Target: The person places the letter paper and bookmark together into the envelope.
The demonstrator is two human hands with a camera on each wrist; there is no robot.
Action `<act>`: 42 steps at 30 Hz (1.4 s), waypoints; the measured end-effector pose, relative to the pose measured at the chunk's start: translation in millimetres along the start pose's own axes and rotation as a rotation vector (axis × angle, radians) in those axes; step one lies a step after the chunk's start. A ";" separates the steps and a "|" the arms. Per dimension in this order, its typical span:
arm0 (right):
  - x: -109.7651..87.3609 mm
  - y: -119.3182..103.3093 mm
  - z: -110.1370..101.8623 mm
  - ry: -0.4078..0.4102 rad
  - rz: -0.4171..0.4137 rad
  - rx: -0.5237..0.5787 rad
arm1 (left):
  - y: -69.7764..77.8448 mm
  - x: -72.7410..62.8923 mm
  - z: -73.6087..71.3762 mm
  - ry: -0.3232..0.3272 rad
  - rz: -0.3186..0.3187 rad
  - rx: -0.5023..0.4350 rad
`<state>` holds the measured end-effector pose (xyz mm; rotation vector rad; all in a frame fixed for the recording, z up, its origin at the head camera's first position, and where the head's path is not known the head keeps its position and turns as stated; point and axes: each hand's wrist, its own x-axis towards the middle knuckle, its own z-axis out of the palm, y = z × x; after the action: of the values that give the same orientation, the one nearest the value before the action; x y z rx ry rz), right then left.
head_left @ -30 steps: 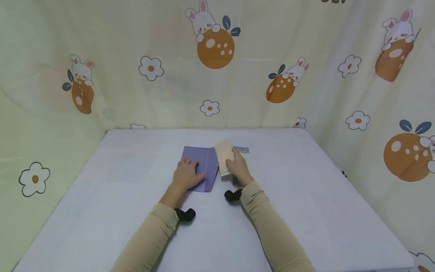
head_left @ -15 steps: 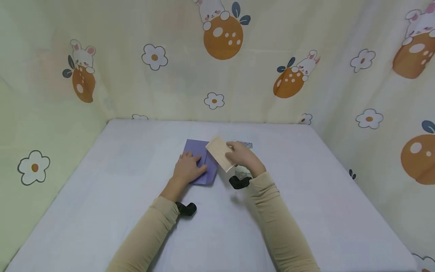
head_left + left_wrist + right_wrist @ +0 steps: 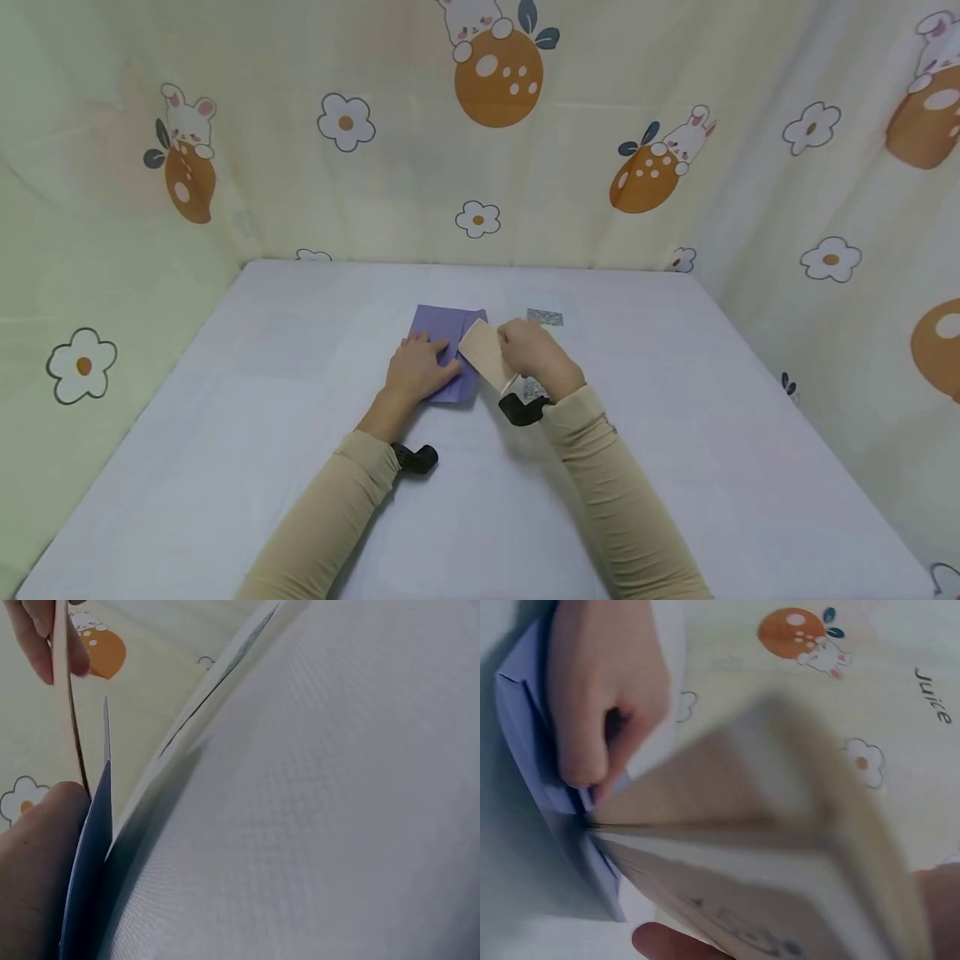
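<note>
Counter-clockwise swing of the beige card [image 3: 486,357] over the purple envelope [image 3: 442,323]

Since one second earlier, the card's upper end had turned from nearly twelve o'clock to between ten and eleven, and its leading corner had crossed onto the envelope's three o'clock side; the right hand [image 3: 532,352] had moved with it. Directions follow the head view, left to right.

The left sleeve [image 3: 322,517] rose toward one o'clock and ended beside a black wrist device [image 3: 418,459]. Beyond it, the left hand [image 3: 415,368] rested on the envelope's eight o'clock side, fingers spread, thumb extended toward two o'clock. The envelope lay on the white table [image 3: 225,458], one edge raised clear of it in the left wrist view.

At three o'clock from the left hand, the card was held tilted, its corner near the left thumb. The right wrist view showed two blurred leaves, one bearing dark markings; whether the corner had entered the envelope could not be told. The right hand gripped the card's right side with curled fingers.

A grey speckled strip [image 3: 545,317] lay between twelve and one o'clock from that hand; a similar speckled patch [image 3: 534,389] showed at six o'clock, partly hidden. The right sleeve [image 3: 622,492] ran toward five o'clock.
</note>
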<state>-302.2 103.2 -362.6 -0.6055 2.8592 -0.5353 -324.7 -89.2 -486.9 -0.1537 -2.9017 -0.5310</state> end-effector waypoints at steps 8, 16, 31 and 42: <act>12.2 -4.1 20.6 0.060 0.022 -0.001 | -0.1 -1.0 0.9 0.032 0.014 0.014; 23.3 11.0 28.5 0.029 0.022 0.179 | 0.0 0.4 -0.1 0.024 0.005 -0.001; 38.4 13.5 57.6 0.275 0.047 0.237 | -0.2 -0.2 0.4 0.031 0.004 -0.026; 39.3 12.5 67.3 0.095 0.044 0.191 | 1.3 -0.6 -0.1 0.032 -0.020 -0.035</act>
<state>-326.3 76.4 -432.9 -0.4962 2.8554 -0.8389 -324.0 -88.1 -486.4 -0.1197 -2.8668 -0.5820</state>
